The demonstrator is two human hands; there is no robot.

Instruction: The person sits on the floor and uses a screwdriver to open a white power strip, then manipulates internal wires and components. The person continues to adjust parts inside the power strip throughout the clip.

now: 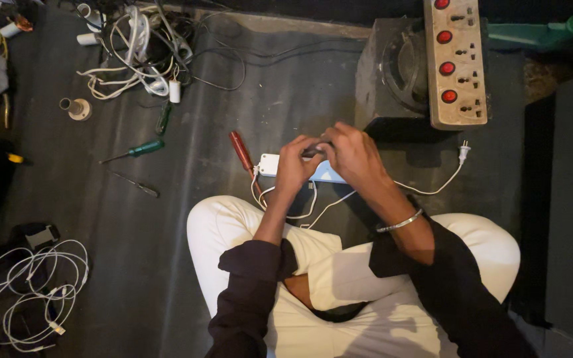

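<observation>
Right at the fingertips, both hands meet over a small white and pale-blue device (270, 164) lying on the dark mat (167, 219) just ahead of the person's crossed knees. The left hand (295, 167) has its fingers curled down, pinching a small dark part (315, 152) above the device; the right hand (353, 154) curls over from the other side, fingertips closed on that same dark part, knuckles up. What the part is cannot be told, it is mostly hidden. Both wrists bend inward, forearms converging from dark sleeves, and one silver bangle (400, 223) rides the right wrist. White leads trail from the device, one running right of it to a two-pin plug (463, 153). Just left of the device lies one red-handled screwdriver (241, 151), touching or nearly touching its corner. Further left of the device sits one green-handled screwdriver (134, 151), with one thin dark tool (137, 185) below it. Beyond the device to the right, one beige power strip (455, 61) shows four red switches, resting on a dark box (382, 79). Far left of the device, one tangle of white cables (137, 50) lies up top, and one looser coil (31, 292) lies down low.
</observation>
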